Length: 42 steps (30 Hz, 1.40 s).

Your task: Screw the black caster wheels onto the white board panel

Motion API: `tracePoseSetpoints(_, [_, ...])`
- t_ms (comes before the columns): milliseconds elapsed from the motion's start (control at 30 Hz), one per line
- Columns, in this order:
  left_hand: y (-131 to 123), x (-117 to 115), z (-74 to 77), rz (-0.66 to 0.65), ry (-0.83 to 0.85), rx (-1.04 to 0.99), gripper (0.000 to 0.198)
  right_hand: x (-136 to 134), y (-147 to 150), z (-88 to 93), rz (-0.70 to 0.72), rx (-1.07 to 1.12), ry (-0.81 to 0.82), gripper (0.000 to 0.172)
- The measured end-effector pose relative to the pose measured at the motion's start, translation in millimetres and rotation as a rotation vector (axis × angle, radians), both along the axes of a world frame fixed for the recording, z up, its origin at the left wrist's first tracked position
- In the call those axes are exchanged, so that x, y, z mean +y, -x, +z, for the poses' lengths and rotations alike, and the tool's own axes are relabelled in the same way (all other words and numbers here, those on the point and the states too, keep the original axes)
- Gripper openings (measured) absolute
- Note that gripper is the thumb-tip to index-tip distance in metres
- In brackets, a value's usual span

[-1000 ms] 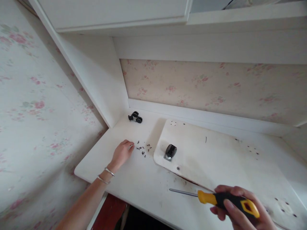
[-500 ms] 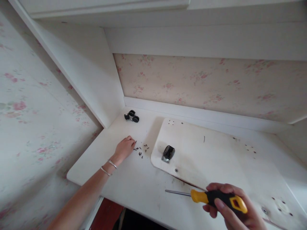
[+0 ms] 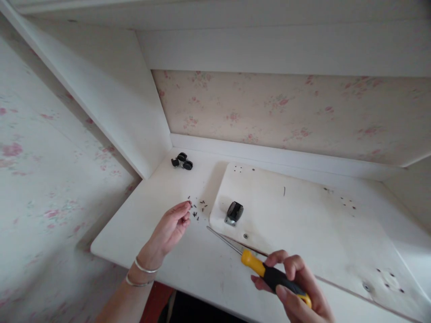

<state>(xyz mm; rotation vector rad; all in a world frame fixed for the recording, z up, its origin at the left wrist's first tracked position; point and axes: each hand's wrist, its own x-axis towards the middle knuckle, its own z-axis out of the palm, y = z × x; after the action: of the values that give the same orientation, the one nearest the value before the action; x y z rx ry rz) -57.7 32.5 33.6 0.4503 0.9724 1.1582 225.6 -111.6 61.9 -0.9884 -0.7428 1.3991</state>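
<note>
My left hand (image 3: 172, 224), with two silver bangles on its wrist, is raised just in front of a scatter of small dark screws (image 3: 195, 214). Its thumb and forefinger are pinched together; whatever is between them is too small to make out. My right hand (image 3: 296, 287) grips a yellow-and-black screwdriver (image 3: 252, 264), whose metal shaft points left and away, its tip near the corner of the white board (image 3: 303, 229). On that board stands a black caster (image 3: 235, 211) with a metal plate, near the left corner.
Several loose black casters (image 3: 182, 161) sit at the back left of the white desk (image 3: 134, 224). The board has groups of screw holes (image 3: 348, 202) at its other corners. A side panel (image 3: 111, 89) rises at left, with an overhead cabinet (image 3: 235, 13) above.
My left hand has drawn back from the screws and turned, its fingers now pinched. My right hand has moved left with the screwdriver, whose shaft now angles upward toward the board's corner.
</note>
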Motion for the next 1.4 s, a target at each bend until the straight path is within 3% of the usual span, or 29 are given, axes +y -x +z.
tracePoseSetpoints(133, [-28.2,-18.6,12.9,0.030,0.184,-0.403,0.013,2.1,10.8,-13.9,-0.003,0.064,0.037,0.016])
tracePoseSetpoints(300, [-52.3,-27.2,15.1,0.044,0.253,-0.545,0.011,-3.2,8.2,-34.9,0.114,0.016,0.138,0.044])
tracePoseSetpoints(467, [-59.5,-30.4,16.3,0.049,0.237,-0.523,0.012,-10.4,8.1,-46.2,0.111,-0.061,0.074,0.040])
tracePoseSetpoints(1033, [-61.0,-34.1,21.0,0.036,0.241,-0.460,0.014,-6.7,17.1,-46.4,0.071,-0.214,-0.011,0.038])
tracePoseSetpoints(1233, [-61.0,-35.3,18.7,0.067,0.203,-0.405,0.017,-3.8,13.3,-33.0,0.065,-0.564,-0.235,0.035])
tracePoseSetpoints(1400, [-62.3,-37.6,18.7,0.097,0.176,-0.346,0.020,-1.2,23.0,-29.4,-0.097,-0.853,-0.503,0.035])
